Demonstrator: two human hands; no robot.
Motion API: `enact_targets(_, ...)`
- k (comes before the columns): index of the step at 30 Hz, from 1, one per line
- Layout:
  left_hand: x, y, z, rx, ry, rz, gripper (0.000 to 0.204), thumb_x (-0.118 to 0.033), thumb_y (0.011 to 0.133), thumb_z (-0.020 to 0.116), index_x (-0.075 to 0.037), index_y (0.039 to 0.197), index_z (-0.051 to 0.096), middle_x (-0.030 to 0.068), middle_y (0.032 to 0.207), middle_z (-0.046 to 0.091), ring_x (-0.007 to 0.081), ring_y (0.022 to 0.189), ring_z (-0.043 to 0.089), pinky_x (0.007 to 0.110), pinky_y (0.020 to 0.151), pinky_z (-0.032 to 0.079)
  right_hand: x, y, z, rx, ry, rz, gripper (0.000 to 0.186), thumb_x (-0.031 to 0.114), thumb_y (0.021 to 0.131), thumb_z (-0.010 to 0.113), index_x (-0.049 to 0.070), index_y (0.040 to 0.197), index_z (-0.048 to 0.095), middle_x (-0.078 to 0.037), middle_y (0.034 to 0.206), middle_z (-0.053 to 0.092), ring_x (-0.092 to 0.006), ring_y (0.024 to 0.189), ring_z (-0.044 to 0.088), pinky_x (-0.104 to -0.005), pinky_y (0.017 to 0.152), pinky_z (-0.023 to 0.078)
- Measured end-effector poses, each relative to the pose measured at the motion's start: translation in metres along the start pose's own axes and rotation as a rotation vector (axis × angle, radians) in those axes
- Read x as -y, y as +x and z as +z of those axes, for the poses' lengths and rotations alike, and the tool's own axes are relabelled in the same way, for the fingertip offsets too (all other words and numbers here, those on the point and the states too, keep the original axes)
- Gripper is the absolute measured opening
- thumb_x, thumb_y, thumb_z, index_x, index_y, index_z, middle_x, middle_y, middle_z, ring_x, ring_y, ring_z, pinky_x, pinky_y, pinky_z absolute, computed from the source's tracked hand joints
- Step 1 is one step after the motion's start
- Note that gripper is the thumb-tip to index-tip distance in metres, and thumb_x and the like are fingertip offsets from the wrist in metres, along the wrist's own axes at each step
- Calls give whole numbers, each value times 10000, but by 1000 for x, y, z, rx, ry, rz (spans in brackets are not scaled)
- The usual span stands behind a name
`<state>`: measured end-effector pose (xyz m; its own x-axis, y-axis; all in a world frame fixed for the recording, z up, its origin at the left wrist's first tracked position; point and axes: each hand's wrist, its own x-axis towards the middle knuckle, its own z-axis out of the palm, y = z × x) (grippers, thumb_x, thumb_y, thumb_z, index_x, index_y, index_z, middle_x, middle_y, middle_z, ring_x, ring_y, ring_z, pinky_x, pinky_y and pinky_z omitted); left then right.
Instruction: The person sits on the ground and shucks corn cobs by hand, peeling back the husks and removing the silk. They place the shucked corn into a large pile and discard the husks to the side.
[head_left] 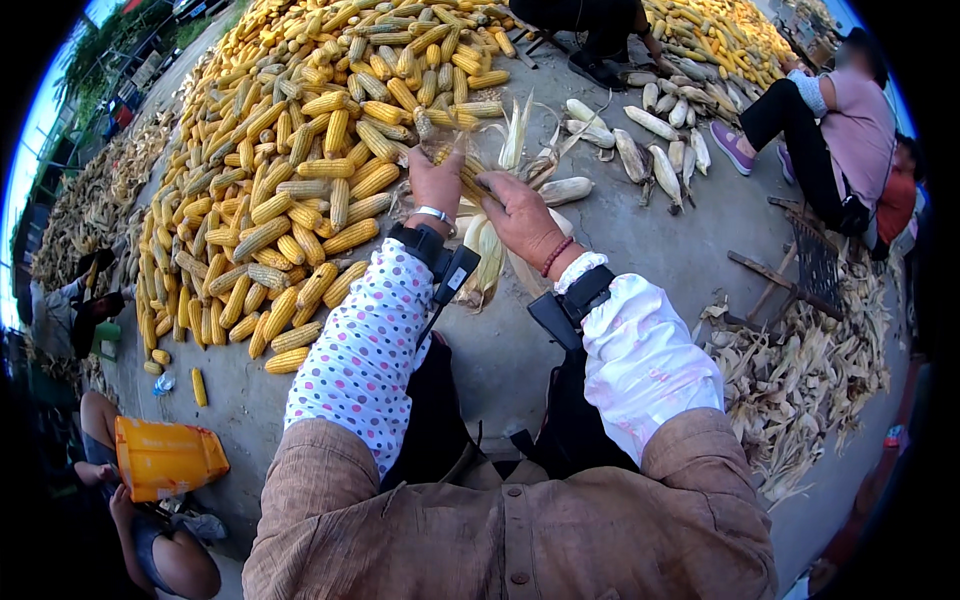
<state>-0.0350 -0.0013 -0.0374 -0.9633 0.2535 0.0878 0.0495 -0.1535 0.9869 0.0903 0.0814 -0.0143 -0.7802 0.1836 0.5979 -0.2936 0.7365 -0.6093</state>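
In front of me my left hand and my right hand are both closed on one yellow corn cob, the left at its upper left, the right at its lower right. Pale husk leaves hang loose below and around the cob, and more stand up behind it. Just left of my hands lies a large heap of husked yellow corn, some cobs speckled grey.
Unhusked ears lie at the upper right near a person in pink; another person's dark legs are beyond. A low stool stands among loose husks. Lower left, an orange bucket lies beside another person.
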Motion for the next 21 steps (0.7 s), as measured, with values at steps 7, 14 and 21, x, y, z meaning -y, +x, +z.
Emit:
enact_targets(7, -16, -18, 15, 155, -61, 56, 281, -90, 805, 608, 19, 1020, 466, 89, 960, 566, 154, 832, 543, 274, 734, 454, -43, -2, -21, 115, -93, 474, 642, 349, 680, 684, -9, 1164, 459, -212, 1090, 542, -356, 1038, 506, -405, 893, 380)
enact_targets(14, -50, -28, 17, 230, -193, -11, 258, -76, 806, 606, 28, 1008, 485, 67, 928, 563, 130, 810, 529, 253, 720, 443, -47, -10, -26, 233, -53, 502, 790, 329, 514, 785, 84, 1196, 467, -148, 1085, 568, -306, 1053, 513, -354, 894, 391)
enact_targets(21, -59, -25, 13, 266, -207, -38, 234, -169, 847, 591, -29, 1004, 488, 43, 894, 566, 138, 773, 568, 310, 640, 516, -55, -12, -33, 350, 96, 573, 613, 195, 526, 796, 37, 1059, 538, -116, 987, 609, -239, 935, 570, -315, 833, 431)
